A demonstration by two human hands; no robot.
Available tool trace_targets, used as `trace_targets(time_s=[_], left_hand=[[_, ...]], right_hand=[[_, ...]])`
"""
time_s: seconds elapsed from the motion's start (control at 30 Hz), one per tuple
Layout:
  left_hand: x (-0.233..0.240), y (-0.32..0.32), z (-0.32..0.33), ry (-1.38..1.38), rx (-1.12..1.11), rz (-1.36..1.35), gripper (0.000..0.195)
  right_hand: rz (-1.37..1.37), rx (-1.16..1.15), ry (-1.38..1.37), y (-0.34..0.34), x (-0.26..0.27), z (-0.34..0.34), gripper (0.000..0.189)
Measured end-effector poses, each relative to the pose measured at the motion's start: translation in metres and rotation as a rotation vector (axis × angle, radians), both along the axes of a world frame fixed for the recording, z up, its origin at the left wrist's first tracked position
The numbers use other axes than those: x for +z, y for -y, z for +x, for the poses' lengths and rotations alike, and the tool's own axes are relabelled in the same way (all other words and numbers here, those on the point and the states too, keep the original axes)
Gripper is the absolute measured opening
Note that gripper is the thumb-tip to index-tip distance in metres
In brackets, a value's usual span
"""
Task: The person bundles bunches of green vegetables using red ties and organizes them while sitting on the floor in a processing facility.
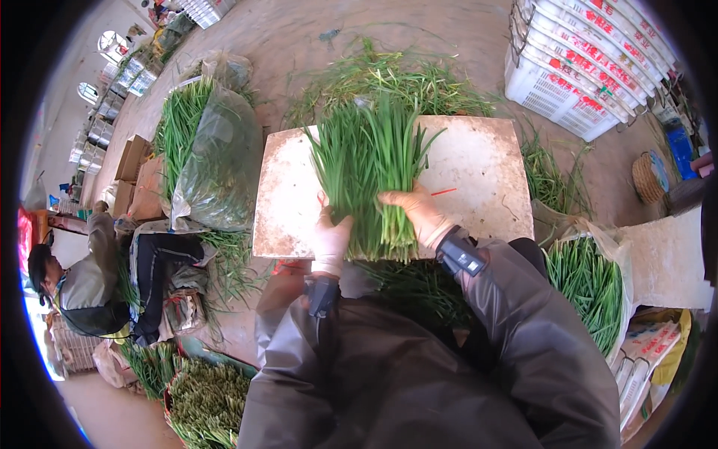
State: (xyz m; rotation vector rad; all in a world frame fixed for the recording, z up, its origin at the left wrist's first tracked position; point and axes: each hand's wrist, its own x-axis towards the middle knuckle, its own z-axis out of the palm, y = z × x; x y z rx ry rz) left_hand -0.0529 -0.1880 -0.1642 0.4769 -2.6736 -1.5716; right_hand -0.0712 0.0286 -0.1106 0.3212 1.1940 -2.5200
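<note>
Leafy green stalks, apparently garlic chives [350,174], lie on a stained white board [477,163] before me, their cut ends towards me. My right hand [415,210], in a pale glove, is closed around a bunch [397,224] at its right side, near the pale stem ends. My left hand [332,233], also gloved, rests against the left edge of the stalks with thumb and fingers apart; its fingertips are partly hidden. A short red tie [443,192] lies on the board right of my right hand. Another red strip shows by my left fingers.
A clear plastic bag of greens [216,151] stands at left, near a seated co-worker [92,292]. Stacked white crates [583,73] stand at upper right. Loose leaves [392,84] litter the floor beyond the board. An open bag of greens [586,286] is at right, packed bunches [207,398] at lower left.
</note>
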Motion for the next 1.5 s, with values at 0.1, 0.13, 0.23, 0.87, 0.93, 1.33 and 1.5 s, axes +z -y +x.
trace_targets(time_s=[0.1,0.13,0.23,0.87,0.93,1.33,1.5], left_hand=[[0.020,-0.014,0.000,0.050,-0.042,-0.240,0.052],[0.016,-0.011,0.000,0.050,-0.040,-0.243,0.052],[0.011,-0.008,-0.001,-0.030,-0.033,-0.170,0.043],[0.023,-0.032,0.001,-0.050,0.068,0.524,0.059],[0.032,-0.038,0.003,-0.051,0.088,0.502,0.060],[0.014,-0.018,-0.009,-0.069,-0.040,0.325,0.079],[0.043,-0.036,-0.005,0.052,-0.045,0.495,0.083]], right_hand=[[0.369,-0.070,-0.097,0.013,-0.013,0.006,0.060],[0.374,-0.022,-0.130,0.014,-0.015,0.007,0.079],[0.515,0.024,-0.122,0.022,-0.017,0.007,0.094],[0.974,0.211,-0.364,-0.004,-0.012,0.002,0.070],[0.952,0.196,-0.336,-0.006,-0.009,0.004,0.068],[1.526,0.114,-0.503,-0.009,0.028,0.018,0.050],[0.940,0.733,-1.019,-0.021,0.035,0.035,0.021]])
